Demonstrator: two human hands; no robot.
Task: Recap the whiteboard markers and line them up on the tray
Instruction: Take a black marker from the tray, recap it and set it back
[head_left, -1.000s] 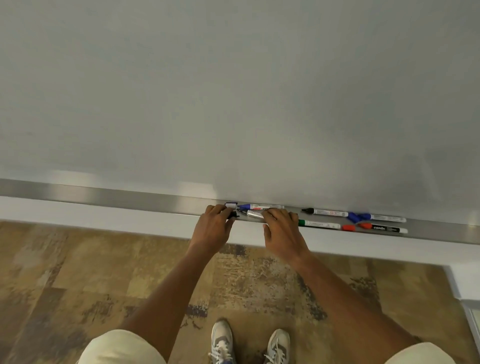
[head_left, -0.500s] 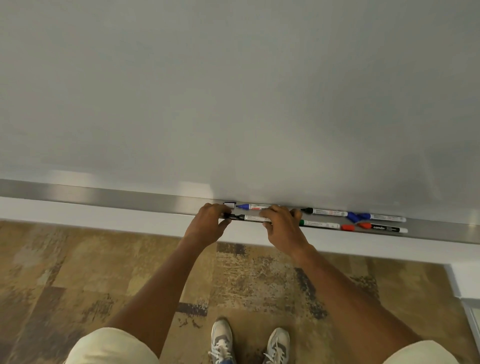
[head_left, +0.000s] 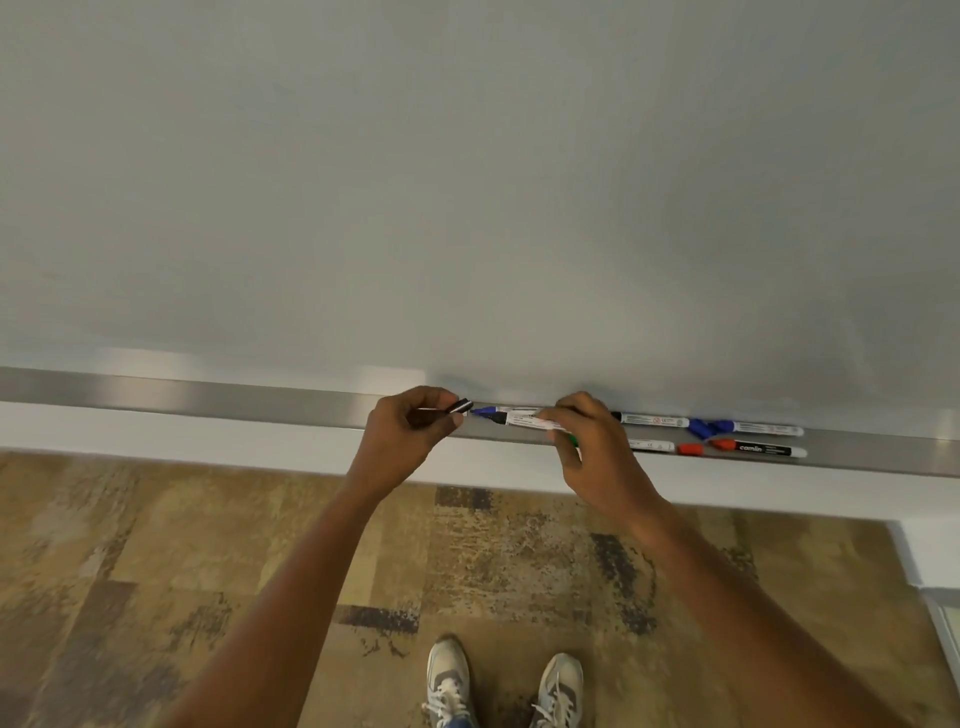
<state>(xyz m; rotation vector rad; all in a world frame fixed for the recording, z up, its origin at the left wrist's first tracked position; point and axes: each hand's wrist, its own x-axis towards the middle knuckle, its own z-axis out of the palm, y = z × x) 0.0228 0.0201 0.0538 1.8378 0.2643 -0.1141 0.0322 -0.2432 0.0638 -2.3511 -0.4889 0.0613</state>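
My left hand (head_left: 410, 436) pinches a small black cap (head_left: 461, 405) just above the metal tray (head_left: 208, 400). Level with it, my right hand (head_left: 592, 447) grips a white marker with a black tip (head_left: 530, 420), the tip pointing left at the cap with a short gap between them. Behind that marker lies an uncapped blue marker (head_left: 485, 411). To the right on the tray lie an uncapped black-tipped marker (head_left: 654, 420), blue caps (head_left: 701, 427), a white marker (head_left: 763, 429), a green marker (head_left: 649, 445) partly hidden by my right hand, a red cap (head_left: 691, 449) and a red-tipped black marker (head_left: 758, 448).
The whiteboard (head_left: 467, 182) fills the view above the tray. The tray's long left stretch (head_left: 130, 389) holds nothing visible. Below are patterned carpet (head_left: 156, 571) and my shoes (head_left: 498, 686).
Both hands have lifted off the tray. The left hand now holds the black cap up, and the right hand has raised the black-tipped marker and drawn apart from the left.
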